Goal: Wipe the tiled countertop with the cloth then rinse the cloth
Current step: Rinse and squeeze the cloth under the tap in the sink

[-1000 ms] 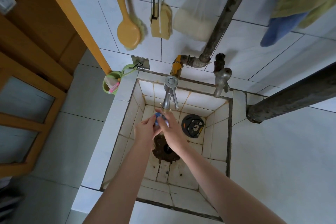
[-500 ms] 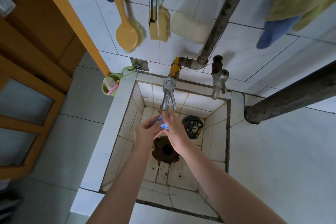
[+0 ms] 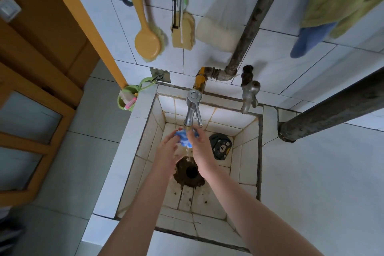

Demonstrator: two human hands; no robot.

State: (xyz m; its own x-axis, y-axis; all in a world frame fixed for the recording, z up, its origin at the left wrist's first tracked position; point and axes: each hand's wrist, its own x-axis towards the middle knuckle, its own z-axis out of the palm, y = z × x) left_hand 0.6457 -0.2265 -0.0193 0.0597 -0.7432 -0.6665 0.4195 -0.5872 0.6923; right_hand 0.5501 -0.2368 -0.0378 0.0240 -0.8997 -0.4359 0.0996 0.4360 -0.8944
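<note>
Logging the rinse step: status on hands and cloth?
Left hand and right hand grip the blue cloth under the steel tap, above the drain. Bear-print disc lies aside, not touching.

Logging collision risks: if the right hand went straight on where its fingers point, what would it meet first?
Probably the chrome tap just ahead of the right hand, which grips the blue cloth; depth is unclear, so it might pass beneath to the sink's back wall.

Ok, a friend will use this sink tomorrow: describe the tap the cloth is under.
Find the tiled sink sunk into the white counter. Two taps stand at its back rim; take the left tap, below the yellow valve. It is shiny chrome with a thin lever, while the right tap is dull grey.
</note>
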